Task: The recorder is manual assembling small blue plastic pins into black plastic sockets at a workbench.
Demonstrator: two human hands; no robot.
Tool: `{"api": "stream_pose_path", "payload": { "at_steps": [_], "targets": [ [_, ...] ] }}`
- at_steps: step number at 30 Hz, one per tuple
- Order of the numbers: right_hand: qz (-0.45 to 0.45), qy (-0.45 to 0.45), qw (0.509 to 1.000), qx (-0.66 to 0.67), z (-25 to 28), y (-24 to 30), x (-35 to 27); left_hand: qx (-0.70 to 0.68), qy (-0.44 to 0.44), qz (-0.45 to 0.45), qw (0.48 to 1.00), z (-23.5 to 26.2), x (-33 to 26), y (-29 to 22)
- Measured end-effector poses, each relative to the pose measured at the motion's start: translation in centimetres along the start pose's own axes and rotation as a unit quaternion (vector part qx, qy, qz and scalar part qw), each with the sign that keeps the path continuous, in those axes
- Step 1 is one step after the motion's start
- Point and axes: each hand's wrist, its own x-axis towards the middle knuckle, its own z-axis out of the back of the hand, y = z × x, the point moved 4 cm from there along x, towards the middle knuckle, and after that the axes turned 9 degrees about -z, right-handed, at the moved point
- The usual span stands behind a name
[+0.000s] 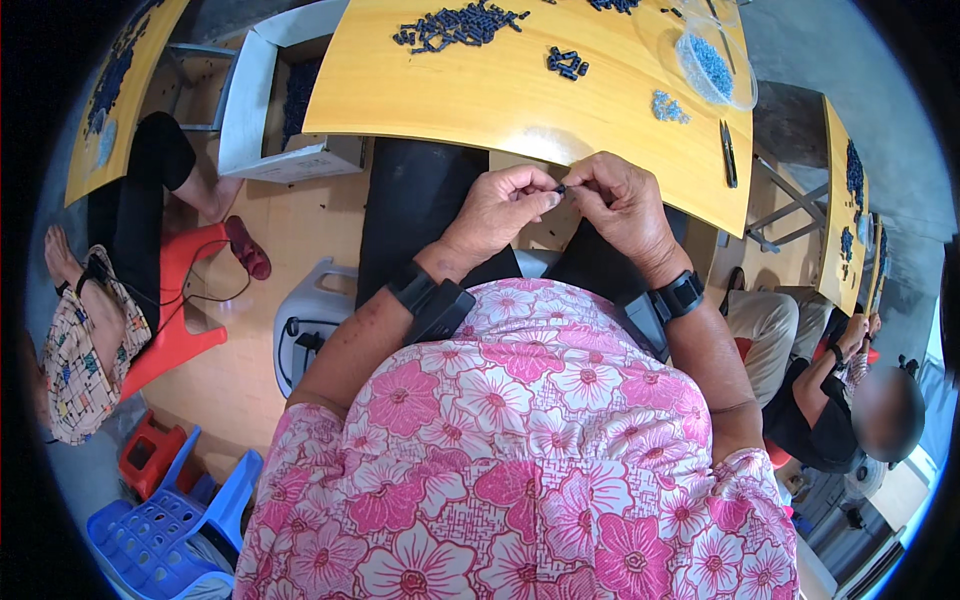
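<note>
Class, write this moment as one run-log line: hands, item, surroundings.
left hand and right hand: pinch small dark part together | table: dark parts pile, clear bag

Both forearms enter from the lower edge and converge toward the centre, each carrying a black band at the wrist. The left hand is curled, knuckles up, with thumb and forefinger pinched together at their tips. The right hand mirrors it, fingers bent and pinched, its fingertips meeting those of the left hand just in front of the body.
</note>
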Motion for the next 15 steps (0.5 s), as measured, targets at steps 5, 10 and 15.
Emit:
{"api": "stream_pose_path", "payload": {
  "at_steps": [5, 10, 15],
  "targets": [
    [0.081, 0.034, 0.991, -0.105, 0.1, 1.6, 0.1, 0.029, -0.003, 0.000, 1.000, 0.0, -0.2, 0.3],
    [0.062, 0.040, 0.993, -0.091, -0.2, 1.2, 0.0, 0.047, -0.005, 0.011, 0.999, -0.1, -0.3, 0.4],
    [0.064, 0.051, 0.991, -0.110, -0.3, 1.6, -0.3, 0.056, -0.014, -0.022, 0.998, -0.1, -0.5, 0.1]
  ]
}}
